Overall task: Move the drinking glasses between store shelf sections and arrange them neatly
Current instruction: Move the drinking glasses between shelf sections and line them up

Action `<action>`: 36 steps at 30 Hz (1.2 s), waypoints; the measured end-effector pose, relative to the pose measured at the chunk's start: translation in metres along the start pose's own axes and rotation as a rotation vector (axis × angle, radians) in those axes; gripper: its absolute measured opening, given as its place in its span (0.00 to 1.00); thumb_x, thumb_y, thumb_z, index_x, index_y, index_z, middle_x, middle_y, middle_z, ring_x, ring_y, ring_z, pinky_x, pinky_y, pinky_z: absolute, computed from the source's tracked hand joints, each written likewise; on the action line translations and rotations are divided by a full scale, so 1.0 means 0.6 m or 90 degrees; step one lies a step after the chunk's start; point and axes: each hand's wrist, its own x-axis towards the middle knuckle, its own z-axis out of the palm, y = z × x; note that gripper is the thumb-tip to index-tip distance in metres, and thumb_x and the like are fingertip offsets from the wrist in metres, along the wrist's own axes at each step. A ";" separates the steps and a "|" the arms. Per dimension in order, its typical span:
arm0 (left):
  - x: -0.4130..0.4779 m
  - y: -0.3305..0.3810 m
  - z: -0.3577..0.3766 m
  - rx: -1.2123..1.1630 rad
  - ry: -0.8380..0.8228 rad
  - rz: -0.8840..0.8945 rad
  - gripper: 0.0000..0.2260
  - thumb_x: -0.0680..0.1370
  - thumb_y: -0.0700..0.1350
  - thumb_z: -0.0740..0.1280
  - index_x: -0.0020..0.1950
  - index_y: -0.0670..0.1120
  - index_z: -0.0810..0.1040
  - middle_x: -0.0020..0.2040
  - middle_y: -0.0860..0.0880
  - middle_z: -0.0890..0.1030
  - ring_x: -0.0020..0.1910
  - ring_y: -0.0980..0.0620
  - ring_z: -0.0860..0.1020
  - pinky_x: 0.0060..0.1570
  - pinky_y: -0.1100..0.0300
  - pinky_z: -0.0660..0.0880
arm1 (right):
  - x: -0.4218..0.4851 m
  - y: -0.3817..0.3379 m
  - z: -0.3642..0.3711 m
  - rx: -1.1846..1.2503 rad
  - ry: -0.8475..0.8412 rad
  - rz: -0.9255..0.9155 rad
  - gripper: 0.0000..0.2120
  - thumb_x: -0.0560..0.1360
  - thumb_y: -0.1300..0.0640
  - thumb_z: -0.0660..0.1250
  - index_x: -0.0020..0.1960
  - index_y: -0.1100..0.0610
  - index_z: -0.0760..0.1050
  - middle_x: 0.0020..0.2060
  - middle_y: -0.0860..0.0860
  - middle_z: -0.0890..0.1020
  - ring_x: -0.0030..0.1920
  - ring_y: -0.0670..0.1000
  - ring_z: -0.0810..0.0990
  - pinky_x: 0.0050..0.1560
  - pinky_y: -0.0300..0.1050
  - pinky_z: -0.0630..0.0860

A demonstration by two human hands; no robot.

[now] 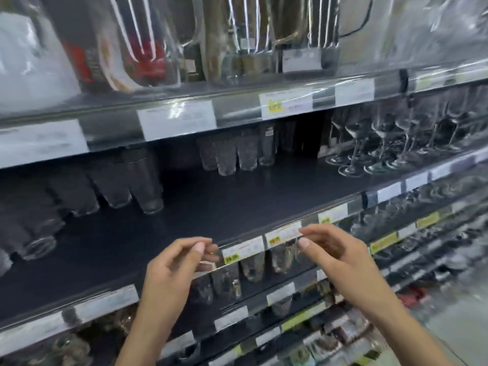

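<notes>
Left hand (179, 262): raised in front of the shelf edge, fingers loosely curled with the thumb near the fingertips. I see nothing held in it.
Right hand (335, 252): level with the left and well apart from it, curled just as loosely. It appears to hold nothing, though blur softens the fingertips.
Tall tumblers (126, 180): upright in a row at the left of the dark shelf (237, 202), leading back from its front.
Rear tumblers (232, 154): a tight cluster near the back, mid-shelf.
Stemmed glasses (383, 138): grouped at the right of the same shelf.
Lower-shelf glasses (253, 265): one level down, just behind the price strip (282, 235) and directly beyond my fingers.
Step in hand: I judge this to be the reach for the next glasses, with one hand free for each.
Approach: I should clear the price strip first, then go in level, not angled down.
Grip: I should wrap each glass at mid-body with thumb opposite fingers, and avoid pinching the rim.
Placement: I should set the bases flat on the bare middle stretch, rows square to the front edge, with neighbours beside one another and not knocking.
Risk: clear glass against dark shelving is hard to see, so a knuckle could tip a neighbouring glass.
</notes>
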 end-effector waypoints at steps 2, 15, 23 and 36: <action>0.012 0.012 0.045 -0.020 0.028 0.006 0.10 0.81 0.38 0.62 0.49 0.42 0.83 0.44 0.46 0.86 0.44 0.47 0.85 0.46 0.48 0.80 | 0.025 0.009 -0.038 -0.010 0.003 -0.001 0.05 0.74 0.52 0.72 0.50 0.47 0.82 0.44 0.44 0.85 0.46 0.44 0.83 0.50 0.41 0.78; 0.245 -0.040 0.216 -0.038 0.083 -0.093 0.07 0.79 0.44 0.69 0.56 0.46 0.79 0.52 0.46 0.83 0.50 0.51 0.83 0.53 0.54 0.80 | 0.328 0.063 -0.074 -0.116 -0.023 0.011 0.14 0.71 0.42 0.74 0.53 0.48 0.80 0.42 0.42 0.83 0.49 0.43 0.81 0.49 0.38 0.73; 0.422 -0.129 0.258 0.165 0.169 -0.080 0.18 0.77 0.51 0.71 0.62 0.47 0.70 0.51 0.54 0.75 0.52 0.55 0.74 0.45 0.70 0.69 | 0.513 0.110 0.007 -0.230 -0.196 0.023 0.33 0.75 0.43 0.71 0.75 0.52 0.66 0.66 0.47 0.75 0.65 0.49 0.74 0.53 0.31 0.69; 0.553 -0.188 0.266 0.098 0.262 0.026 0.22 0.74 0.49 0.75 0.61 0.49 0.66 0.58 0.50 0.76 0.55 0.57 0.76 0.45 0.79 0.70 | 0.625 0.164 0.118 -0.245 -0.131 -0.041 0.28 0.75 0.41 0.68 0.70 0.52 0.68 0.65 0.52 0.78 0.64 0.55 0.77 0.63 0.48 0.74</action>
